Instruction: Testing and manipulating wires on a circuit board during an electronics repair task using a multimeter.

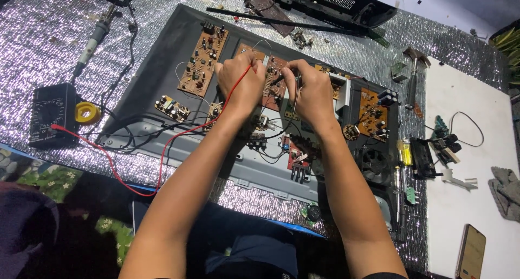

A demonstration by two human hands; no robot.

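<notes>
A grey metal chassis (162,68) lies on a silvery foil mat, carrying several brown circuit boards. My left hand (240,84) grips a red probe whose red lead (162,149) runs back to a black multimeter (51,114) at the left. My right hand (311,92) holds a black probe with its tip down on the middle circuit board (273,73). Both hands sit close together over that board. The probe tips are mostly hidden by my fingers.
A soldering iron (95,38) lies at the upper left, a yellow solder spool (86,113) beside the meter. Screwdrivers (403,165), a small hammer (414,73) and loose parts lie to the right. A phone (471,252) rests on the white board (476,95).
</notes>
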